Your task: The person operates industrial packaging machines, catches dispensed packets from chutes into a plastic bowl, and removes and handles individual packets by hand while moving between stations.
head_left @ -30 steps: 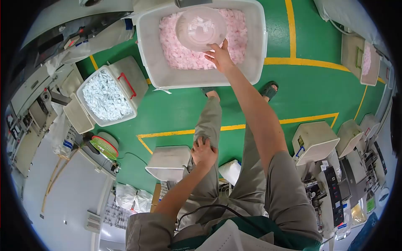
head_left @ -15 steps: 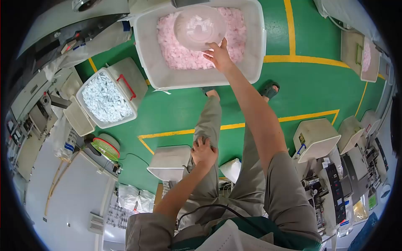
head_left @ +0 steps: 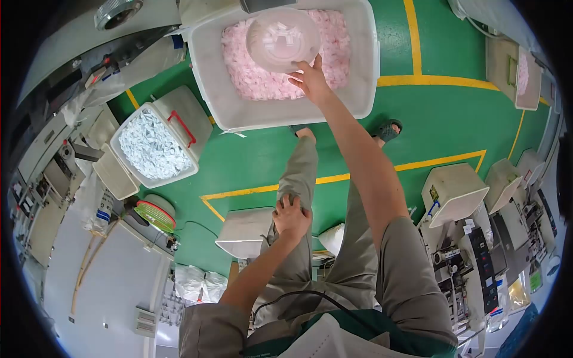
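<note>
My right hand point(head_left: 311, 79) reaches forward and pinches the near rim of a round translucent plastic bowl point(head_left: 258, 55). A few small pale pieces point(head_left: 282, 39) lie in the bottom of the bowl. Beneath it is a large white bin point(head_left: 209, 89) filled with small pink-and-white pieces point(head_left: 334, 48); whether the bowl touches them I cannot tell. My left hand point(head_left: 291, 218) rests on my left knee with its fingers spread, holding nothing.
To the left, a white tub point(head_left: 197, 113) with a red handle holds pale blue-white pieces. A lidded-looking white box point(head_left: 245, 230) sits beside my left leg. More boxes point(head_left: 456, 197) and machinery point(head_left: 471, 274) stand on the right. Yellow lines mark the green floor point(head_left: 250, 161).
The view has shifted slightly, so the surroundings sit a little differently in the picture. My right hand still grips the bowl and my left hand stays on the knee.
</note>
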A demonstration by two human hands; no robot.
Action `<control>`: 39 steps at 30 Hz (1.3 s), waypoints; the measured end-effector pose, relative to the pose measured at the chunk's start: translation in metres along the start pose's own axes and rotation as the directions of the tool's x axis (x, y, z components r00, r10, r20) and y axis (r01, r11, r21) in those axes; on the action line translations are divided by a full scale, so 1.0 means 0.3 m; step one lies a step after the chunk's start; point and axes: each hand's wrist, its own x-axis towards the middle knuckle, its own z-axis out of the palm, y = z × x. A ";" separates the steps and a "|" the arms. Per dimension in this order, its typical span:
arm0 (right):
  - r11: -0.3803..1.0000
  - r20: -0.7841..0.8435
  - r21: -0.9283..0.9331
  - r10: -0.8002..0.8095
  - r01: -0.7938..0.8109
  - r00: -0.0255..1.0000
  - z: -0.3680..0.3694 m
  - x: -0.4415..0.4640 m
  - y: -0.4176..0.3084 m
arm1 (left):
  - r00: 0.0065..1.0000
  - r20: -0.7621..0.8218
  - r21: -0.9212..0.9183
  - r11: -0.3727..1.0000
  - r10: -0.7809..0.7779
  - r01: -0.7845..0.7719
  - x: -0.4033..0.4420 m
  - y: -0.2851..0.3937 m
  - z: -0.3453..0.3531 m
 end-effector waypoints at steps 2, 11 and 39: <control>1.000 -0.002 0.000 -0.002 0.002 1.000 0.001 0.005 0.001 | 1.000 -0.007 0.006 1.000 0.006 -0.006 0.003 -0.003 -0.004; 0.999 -0.011 0.001 -0.034 0.034 0.999 -0.001 0.015 0.001 | 0.999 0.038 0.038 0.999 -0.007 0.006 0.013 -0.008 -0.039; 1.000 -0.009 0.013 -0.008 0.008 1.000 -0.005 -0.053 -0.028 | 1.000 0.014 0.060 0.998 0.003 -0.004 -0.006 0.015 -0.020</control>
